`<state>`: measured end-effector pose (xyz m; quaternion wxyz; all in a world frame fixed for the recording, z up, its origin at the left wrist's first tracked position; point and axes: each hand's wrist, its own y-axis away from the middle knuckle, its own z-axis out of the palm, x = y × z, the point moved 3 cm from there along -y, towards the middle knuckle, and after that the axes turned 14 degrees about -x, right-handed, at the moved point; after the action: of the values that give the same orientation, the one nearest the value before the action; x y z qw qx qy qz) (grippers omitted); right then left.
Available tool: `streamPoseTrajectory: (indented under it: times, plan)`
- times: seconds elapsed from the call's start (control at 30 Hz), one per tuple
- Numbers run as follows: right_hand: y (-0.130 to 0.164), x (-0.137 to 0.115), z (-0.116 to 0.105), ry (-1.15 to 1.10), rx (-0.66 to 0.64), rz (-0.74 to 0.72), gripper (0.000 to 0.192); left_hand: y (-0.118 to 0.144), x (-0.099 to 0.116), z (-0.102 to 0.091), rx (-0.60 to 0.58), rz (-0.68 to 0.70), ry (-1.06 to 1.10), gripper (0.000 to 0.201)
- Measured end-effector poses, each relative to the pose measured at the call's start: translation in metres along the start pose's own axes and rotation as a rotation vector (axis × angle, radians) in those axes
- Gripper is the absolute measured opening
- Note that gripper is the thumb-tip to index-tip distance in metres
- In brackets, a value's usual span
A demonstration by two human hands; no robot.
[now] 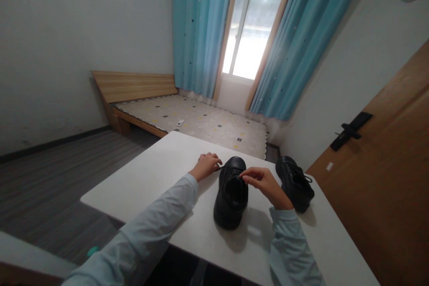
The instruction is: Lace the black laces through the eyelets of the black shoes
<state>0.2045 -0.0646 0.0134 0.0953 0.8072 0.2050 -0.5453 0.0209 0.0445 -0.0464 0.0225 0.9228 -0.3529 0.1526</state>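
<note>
A black lace-up shoe [231, 201] stands upright on the white table [150, 178], its toe pointing away from me and its opening towards me. My left hand [207, 165] is at the shoe's left side near the toe, fingers closed on a dark shoelace that runs to the shoe. At the right of the opening, my right hand [263, 182] has thumb and fingertips pinched together by the lacing; what is between them is too small to make out. The second black shoe [295, 185], with its laces looped, rests on the table to the right of my right hand.
Beyond the table is a bed with a patterned mattress [201, 118] and a small white object [180, 123] on it. Blue curtains [204, 27] hang beside the window. A wooden door [382, 152] with a black handle [351, 131] is close on the right.
</note>
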Motion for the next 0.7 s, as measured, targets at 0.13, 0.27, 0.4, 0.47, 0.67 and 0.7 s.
streamPoseTrajectory:
  times: [0.13,0.27,0.4,0.47,0.67,0.7]
  plan:
    - [-0.005,0.01,-0.007,-0.067,0.218,0.015,0.025,-0.003,-0.001,0.009,-0.017,-0.012,-0.024,0.012]
    - [-0.01,0.022,-0.011,-0.112,0.339,-0.018,0.022,-0.008,-0.005,0.014,-0.016,-0.048,-0.062,0.014]
    - [-0.013,0.033,-0.012,-0.1,0.423,-0.038,0.02,-0.01,-0.006,0.015,0.006,-0.075,-0.143,0.017]
    - [-0.015,0.038,-0.012,-0.093,0.452,-0.041,0.02,-0.009,-0.007,0.013,0.043,-0.084,-0.153,0.016]
    - [-0.018,0.043,-0.01,-0.046,0.495,-0.052,0.019,-0.008,-0.007,-0.003,0.177,-0.095,0.005,0.012]
    - [-0.018,0.042,-0.01,-0.026,0.502,-0.057,0.02,-0.007,-0.006,-0.005,0.201,-0.071,0.064,0.012]
